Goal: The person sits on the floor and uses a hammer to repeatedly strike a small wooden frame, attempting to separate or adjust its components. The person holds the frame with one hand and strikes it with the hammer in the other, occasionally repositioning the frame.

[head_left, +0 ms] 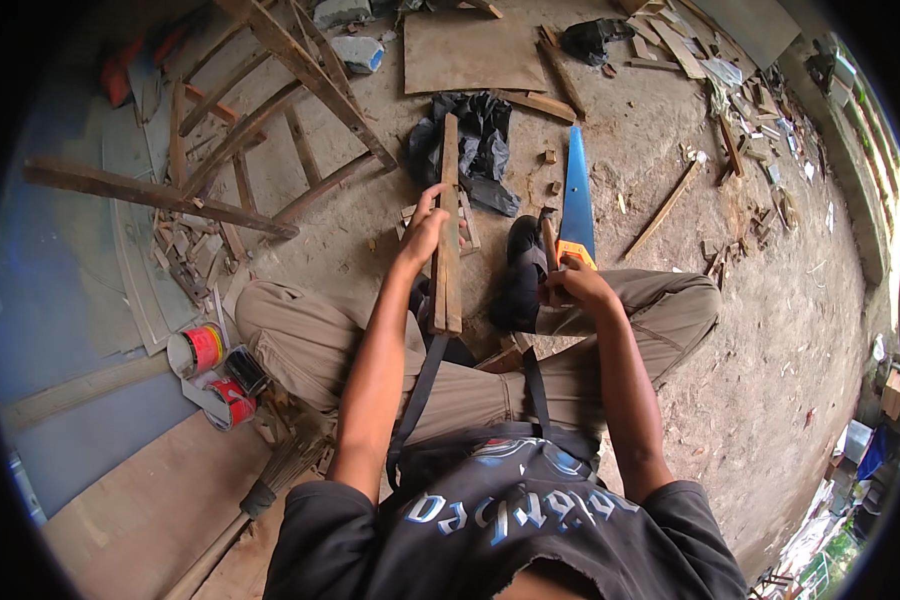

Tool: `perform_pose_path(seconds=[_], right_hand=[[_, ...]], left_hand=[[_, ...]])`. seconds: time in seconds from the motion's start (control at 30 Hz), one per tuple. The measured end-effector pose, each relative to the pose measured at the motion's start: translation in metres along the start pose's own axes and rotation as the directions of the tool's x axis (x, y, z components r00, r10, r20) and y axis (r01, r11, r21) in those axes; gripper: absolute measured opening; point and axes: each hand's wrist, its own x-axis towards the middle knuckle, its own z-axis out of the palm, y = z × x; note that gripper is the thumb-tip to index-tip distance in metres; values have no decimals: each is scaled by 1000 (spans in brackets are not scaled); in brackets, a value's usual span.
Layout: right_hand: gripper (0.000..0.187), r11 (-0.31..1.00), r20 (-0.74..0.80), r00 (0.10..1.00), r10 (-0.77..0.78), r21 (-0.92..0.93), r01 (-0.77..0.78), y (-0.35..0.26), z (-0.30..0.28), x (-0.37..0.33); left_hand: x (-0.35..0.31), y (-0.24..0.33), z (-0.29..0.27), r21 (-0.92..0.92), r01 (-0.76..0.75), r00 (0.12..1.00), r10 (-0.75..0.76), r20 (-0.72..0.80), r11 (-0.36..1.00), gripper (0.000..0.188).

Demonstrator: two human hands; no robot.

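Observation:
My left hand (425,235) is wrapped round two long wooden battens (448,285), side by side and pointing away from me. Below my right hand (576,284), closed fingers meet the wooden handle of a hammer (550,240) with a small dark head. Right beside it is a handsaw (576,195) with a blue blade and an orange handle; my hand covers part of that handle, and whether it grips the saw too I cannot tell. A small wooden frame (470,222) shows partly behind the battens. Two small wood blocks (550,157) lie left of the blade.
Beyond the battens lies a black plastic bag (480,140). A wooden trestle-like frame (270,130) stands at far left. Two red tins (232,402) and a broom (260,495) are by my left knee. Scrap wood (670,45) litters the far right, below a concrete ledge (850,190).

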Motion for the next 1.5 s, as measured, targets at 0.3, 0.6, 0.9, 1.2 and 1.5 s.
perform_pose_path(seconds=[0.3,0.6,0.9,1.2,1.5], right_hand=[[16,905,-66,988,139,414,-100,35,-20,46],[18,969,-205,977,-65,-248,12,42,-2,43],[24,848,-361,807,-467,-440,294,46,19,25],[25,900,-415,799,-436,-197,388,20,54,-44],[35,793,-415,677,-607,-262,550,12,83,-80]], left_hand=[[-4,82,-3,20,-331,939,327,108,943,74],[28,147,-12,686,-487,512,813,-277,541,31],[-27,226,58,-97,-845,520,767,-376,525,24],[6,149,85,-13,-745,650,721,-241,667,21],[19,164,91,-82,-833,553,829,-83,547,37]])
